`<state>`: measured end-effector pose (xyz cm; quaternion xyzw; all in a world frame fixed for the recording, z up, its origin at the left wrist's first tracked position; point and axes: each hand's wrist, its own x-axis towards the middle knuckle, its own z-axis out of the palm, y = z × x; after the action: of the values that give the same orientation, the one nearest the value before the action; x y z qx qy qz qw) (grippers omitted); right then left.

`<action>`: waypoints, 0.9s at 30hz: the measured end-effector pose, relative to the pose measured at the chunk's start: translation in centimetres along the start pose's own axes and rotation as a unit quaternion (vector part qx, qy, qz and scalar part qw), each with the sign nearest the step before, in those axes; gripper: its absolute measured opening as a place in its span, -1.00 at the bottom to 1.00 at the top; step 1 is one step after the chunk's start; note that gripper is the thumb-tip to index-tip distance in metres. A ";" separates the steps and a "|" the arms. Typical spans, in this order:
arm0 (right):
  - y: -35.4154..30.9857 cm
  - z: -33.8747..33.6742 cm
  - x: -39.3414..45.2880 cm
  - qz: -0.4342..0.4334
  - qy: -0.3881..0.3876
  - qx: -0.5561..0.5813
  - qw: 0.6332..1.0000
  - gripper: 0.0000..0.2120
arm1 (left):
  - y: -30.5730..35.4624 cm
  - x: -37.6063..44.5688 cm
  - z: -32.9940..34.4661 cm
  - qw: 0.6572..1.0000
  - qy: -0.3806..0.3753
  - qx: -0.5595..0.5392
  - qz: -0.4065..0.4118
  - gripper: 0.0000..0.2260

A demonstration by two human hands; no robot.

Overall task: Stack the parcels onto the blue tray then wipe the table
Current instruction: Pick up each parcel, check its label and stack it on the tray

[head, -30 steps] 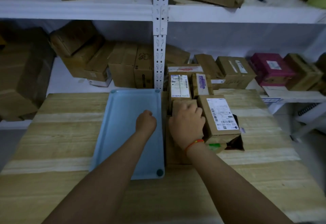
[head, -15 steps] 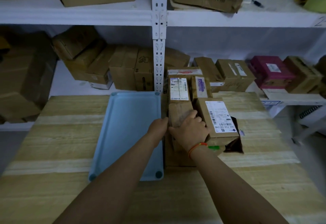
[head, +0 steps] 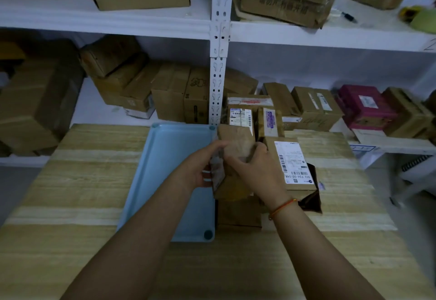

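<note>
Parcels (head: 266,134) sit bunched on the tabletop (head: 94,181) just right of the empty blue tray (head: 169,158); one brown parcel (head: 236,148) is clasped between left hand (head: 200,170) and right hand (head: 254,170), tilted up, probably so it clears the tray's rim.

Wood-grain worktop (head: 70,181): blue tray (head: 172,158) lies flat; cluster of brown parcels (head: 292,165) touching tray's right edge.

The brown parcel (head: 236,148) held by both hands is motion-blurred; its label is unreadable.
</note>
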<state>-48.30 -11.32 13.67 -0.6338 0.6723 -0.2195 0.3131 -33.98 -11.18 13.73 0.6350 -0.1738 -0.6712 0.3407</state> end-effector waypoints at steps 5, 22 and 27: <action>-0.2 -2.1 1.7 0.029 -0.060 0.144 0.987 -0.51 | 1.4 -0.6 0.1 0.998 0.028 -0.038 -0.032 -0.54; -1.7 -1.8 1.5 -0.098 -0.123 0.301 0.941 -0.72 | 2.5 -0.3 -1.7 0.961 -0.020 -0.262 -0.085 -0.32; -1.3 1.1 2.5 -0.140 -0.078 0.300 0.940 -0.74 | 1.8 0.9 -2.8 0.971 -0.003 -0.239 0.002 -0.35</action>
<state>-46.62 -13.82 13.39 -0.6134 0.4531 -0.4026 0.5063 -30.79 -12.48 13.88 0.5331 -0.0107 -0.6944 0.4832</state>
